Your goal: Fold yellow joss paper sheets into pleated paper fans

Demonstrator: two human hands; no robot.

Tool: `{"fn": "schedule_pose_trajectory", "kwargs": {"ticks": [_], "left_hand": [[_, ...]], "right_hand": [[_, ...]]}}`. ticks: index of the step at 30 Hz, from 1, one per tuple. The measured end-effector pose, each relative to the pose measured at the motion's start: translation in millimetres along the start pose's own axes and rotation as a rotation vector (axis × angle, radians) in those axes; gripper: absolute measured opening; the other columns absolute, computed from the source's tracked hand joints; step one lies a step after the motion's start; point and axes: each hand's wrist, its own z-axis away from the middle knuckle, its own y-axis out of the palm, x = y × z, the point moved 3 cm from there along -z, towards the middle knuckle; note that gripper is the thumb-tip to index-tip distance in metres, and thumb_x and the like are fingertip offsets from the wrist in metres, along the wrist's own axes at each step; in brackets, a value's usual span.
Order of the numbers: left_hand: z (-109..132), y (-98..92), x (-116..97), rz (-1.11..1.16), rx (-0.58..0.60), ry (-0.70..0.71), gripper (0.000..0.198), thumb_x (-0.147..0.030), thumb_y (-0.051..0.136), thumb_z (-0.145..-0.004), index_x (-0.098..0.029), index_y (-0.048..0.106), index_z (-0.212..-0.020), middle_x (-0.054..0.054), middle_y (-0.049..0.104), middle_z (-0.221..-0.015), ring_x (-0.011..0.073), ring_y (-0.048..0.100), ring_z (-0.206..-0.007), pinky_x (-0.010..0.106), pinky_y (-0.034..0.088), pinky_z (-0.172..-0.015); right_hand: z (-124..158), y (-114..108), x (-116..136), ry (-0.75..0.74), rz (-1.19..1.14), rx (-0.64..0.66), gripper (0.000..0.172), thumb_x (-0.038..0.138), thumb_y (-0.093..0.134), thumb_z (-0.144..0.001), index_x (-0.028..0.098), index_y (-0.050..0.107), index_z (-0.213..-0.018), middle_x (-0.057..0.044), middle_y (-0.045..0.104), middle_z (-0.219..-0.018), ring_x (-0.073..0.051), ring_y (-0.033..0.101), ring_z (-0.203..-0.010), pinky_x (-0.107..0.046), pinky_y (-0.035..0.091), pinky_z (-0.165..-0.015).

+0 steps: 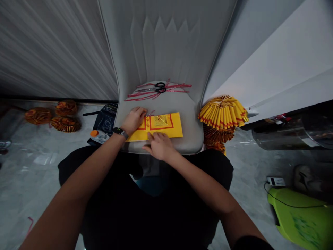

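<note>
A yellow paper sheet with a red border and a gold square lies on the grey chair seat in front of me. My left hand, a watch on its wrist, rests curled on the sheet's left end. My right hand presses with closed fingers on the sheet's near edge, around the middle. Further back on the seat lie black scissors on several thin red strips.
A fan of folded yellow papers sits right of the chair, with darker ones below. Three round folded paper pieces lie on the floor at left. A dark bag and a bottle stand beside the chair. A green object is at lower right.
</note>
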Motion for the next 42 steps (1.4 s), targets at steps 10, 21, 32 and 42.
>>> {"fn": "schedule_pose_trajectory", "kwargs": {"ticks": [10, 21, 32, 42], "left_hand": [[-3, -6.8, 0, -0.019, 0.146, 0.094, 0.036, -0.038, 0.069, -0.094, -0.017, 0.067, -0.123, 0.012, 0.070, -0.111, 0.0298, 0.065, -0.105, 0.043, 0.050, -0.102], [10, 4.7, -68, -0.163, 0.108, 0.302, 0.049, -0.027, 0.053, -0.102, -0.018, 0.052, -0.151, 0.017, 0.055, -0.153, 0.0357, 0.051, -0.140, 0.055, 0.043, -0.117], [20, 12.4, -66, 0.064, 0.076, 0.372, 0.028, -0.023, 0.054, -0.099, -0.017, 0.061, -0.126, 0.017, 0.063, -0.143, 0.0293, 0.059, -0.135, 0.053, 0.046, -0.119], [42, 25.0, -63, -0.180, 0.230, 0.472, 0.069, -0.066, 0.057, -0.101, -0.022, 0.055, -0.154, 0.015, 0.042, -0.168, 0.0407, 0.028, -0.160, 0.065, 0.016, -0.131]], "right_hand": [[10, -6, -14, -0.024, -0.084, -0.022, 0.056, 0.051, 0.059, -0.104, 0.015, 0.062, -0.146, -0.018, 0.070, -0.126, -0.033, 0.066, -0.113, -0.045, 0.052, -0.098], [16, -40, -122, 0.212, -0.274, -0.591, 0.043, 0.022, 0.058, -0.097, 0.021, 0.067, -0.139, -0.013, 0.066, -0.119, -0.029, 0.064, -0.113, -0.046, 0.052, -0.104], [30, -37, -108, -0.002, -0.294, -0.515, 0.031, 0.018, 0.066, -0.093, 0.021, 0.073, -0.123, -0.012, 0.070, -0.116, -0.029, 0.064, -0.112, -0.046, 0.052, -0.103], [37, -17, -133, -0.084, -0.323, -0.227, 0.023, 0.019, 0.073, -0.094, 0.022, 0.083, -0.115, -0.011, 0.075, -0.119, -0.027, 0.067, -0.116, -0.046, 0.050, -0.110]]}}
